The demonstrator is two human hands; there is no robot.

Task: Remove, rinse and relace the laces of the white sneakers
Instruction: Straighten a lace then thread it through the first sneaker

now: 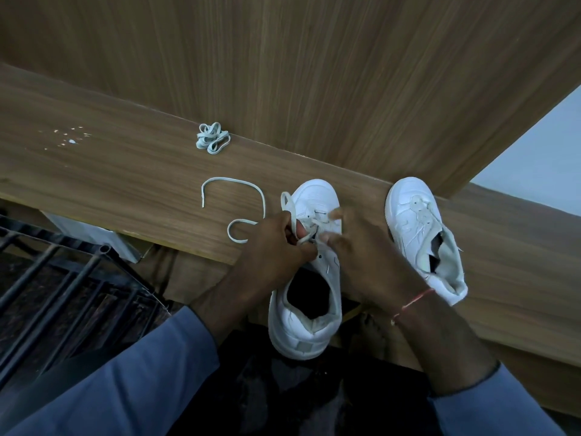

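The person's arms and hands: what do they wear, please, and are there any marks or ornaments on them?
Both arms wear long blue-grey sleeves, the left sleeve and the right sleeve, each with a thin dark cuff edge. The left hand and the right hand are bare, without gloves. A thin reddish thread circles the right wrist.

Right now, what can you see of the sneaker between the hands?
The sneaker is white, leather-looking, with a thick sole and dark open mouth. Its toe rests on the wooden ledge, pointing away; its heel overhangs the edge. A flat white lace is threaded only through the front eyelets, one end trailing left. The left hand pinches that lace; the right hand presses on the upper.
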